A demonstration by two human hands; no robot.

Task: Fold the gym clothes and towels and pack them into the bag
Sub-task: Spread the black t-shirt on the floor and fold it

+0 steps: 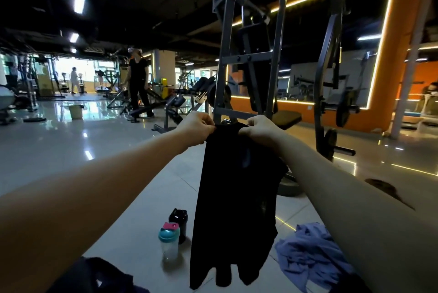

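Observation:
A black garment point(237, 209) hangs straight down in front of me, its lower ends dangling near the floor. My left hand point(195, 127) pinches its top edge on the left, and my right hand point(262, 130) grips the top edge on the right, both arms stretched forward. A crumpled blue-purple garment point(308, 254) lies on the floor at the lower right. Another dark piece of cloth or bag point(99, 276) shows at the bottom left, too dark to tell which.
Two shaker bottles stand on the tiled floor: a clear one with a teal lid point(168, 243) and a black one point(179, 221) behind it. A weight machine frame point(251, 60) rises just ahead. A person in black point(138, 84) stands far left among benches.

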